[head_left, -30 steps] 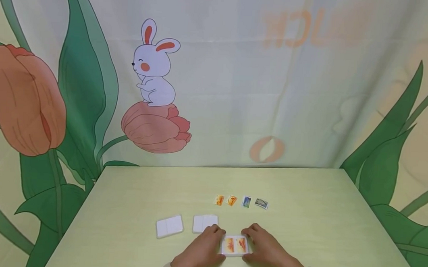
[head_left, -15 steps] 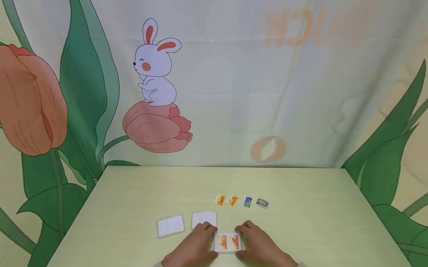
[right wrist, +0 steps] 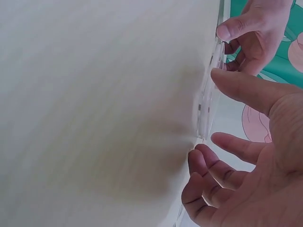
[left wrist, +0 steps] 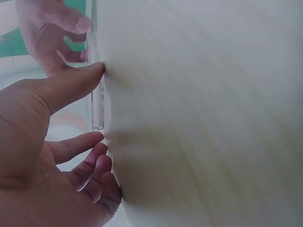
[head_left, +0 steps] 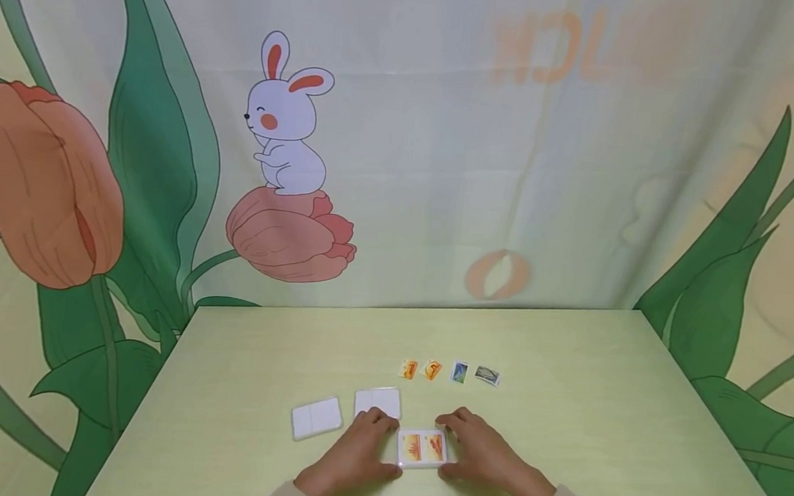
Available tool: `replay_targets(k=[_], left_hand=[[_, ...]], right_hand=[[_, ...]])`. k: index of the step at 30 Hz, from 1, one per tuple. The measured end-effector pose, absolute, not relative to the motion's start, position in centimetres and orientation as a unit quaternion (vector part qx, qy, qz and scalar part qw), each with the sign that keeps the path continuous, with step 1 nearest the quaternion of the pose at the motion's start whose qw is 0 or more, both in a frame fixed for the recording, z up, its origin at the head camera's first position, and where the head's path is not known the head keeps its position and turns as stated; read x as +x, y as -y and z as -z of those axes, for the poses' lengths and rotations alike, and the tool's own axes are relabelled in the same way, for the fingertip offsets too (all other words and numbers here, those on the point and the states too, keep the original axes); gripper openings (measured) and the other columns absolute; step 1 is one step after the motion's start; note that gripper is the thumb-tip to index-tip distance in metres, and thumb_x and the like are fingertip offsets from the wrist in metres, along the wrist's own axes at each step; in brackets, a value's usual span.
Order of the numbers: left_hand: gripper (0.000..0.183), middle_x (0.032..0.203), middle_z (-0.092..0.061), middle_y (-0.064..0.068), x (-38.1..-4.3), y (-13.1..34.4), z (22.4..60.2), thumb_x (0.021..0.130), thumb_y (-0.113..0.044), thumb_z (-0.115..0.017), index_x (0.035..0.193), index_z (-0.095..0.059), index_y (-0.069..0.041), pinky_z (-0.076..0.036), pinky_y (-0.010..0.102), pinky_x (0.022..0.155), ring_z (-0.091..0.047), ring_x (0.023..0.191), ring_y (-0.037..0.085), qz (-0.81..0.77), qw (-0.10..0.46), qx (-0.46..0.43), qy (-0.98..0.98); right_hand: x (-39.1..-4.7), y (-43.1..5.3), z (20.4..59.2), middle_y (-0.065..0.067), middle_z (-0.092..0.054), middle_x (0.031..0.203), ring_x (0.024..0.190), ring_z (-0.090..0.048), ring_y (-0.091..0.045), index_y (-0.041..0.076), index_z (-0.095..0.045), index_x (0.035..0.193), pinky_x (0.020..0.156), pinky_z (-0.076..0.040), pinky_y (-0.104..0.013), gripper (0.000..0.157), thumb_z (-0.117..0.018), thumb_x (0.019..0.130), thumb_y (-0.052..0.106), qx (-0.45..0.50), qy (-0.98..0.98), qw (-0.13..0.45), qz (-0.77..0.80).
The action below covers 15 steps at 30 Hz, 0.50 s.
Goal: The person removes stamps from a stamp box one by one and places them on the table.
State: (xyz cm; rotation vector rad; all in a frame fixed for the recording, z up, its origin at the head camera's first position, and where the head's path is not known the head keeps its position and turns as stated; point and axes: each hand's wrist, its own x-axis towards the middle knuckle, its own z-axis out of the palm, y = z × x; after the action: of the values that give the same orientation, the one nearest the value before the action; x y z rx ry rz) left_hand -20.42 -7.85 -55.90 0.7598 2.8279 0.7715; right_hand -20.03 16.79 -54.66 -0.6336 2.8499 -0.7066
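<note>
A flat, clear-edged plastic case (head_left: 423, 449) lies on the table with two orange picture cards showing on its top. My left hand (head_left: 359, 448) holds its left side, thumb at the near corner and forefinger at the far one. On the opposite side my right hand (head_left: 487, 455) grips it the same way. Seen edge-on in the left wrist view, the case (left wrist: 98, 111) stands between thumb and forefinger, the other fingers curled at the tabletop. The right wrist view shows the case edge (right wrist: 204, 116) close to the right thumb and fingertips.
Two similar white cases lie to the left, one farther left (head_left: 317, 418) and one (head_left: 378, 402) just behind my left hand. Beyond them is a row of small picture cards, including an orange card (head_left: 432, 370) and a grey one (head_left: 488, 375). A printed curtain (head_left: 415, 166) hangs behind the table.
Both hands have slid the case a little to the left and then stopped. The white case behind my left hand has shifted slightly away. The small cards have stayed put.
</note>
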Motion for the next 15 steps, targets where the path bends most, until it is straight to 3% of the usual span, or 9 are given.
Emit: replay_targets(k=[15], left_hand=[[0.063, 0.122, -0.052, 0.004, -20.03, 7.4, 55.87, 0.076, -0.038, -0.082, 0.125, -0.056, -0.009, -0.045, 0.038, 0.093, -0.046, 0.105, 0.02, -0.237, 0.053, 0.245, -0.939]], right_hand=[[-20.09, -17.29, 54.36, -0.005, -0.058, 0.124, 0.111, -0.056, -0.024, 0.012, -0.057, 0.132, 0.094, -0.05, -0.047, 0.071, -0.086, 0.071, 0.031, -0.219, -0.943, 0.059, 0.242]])
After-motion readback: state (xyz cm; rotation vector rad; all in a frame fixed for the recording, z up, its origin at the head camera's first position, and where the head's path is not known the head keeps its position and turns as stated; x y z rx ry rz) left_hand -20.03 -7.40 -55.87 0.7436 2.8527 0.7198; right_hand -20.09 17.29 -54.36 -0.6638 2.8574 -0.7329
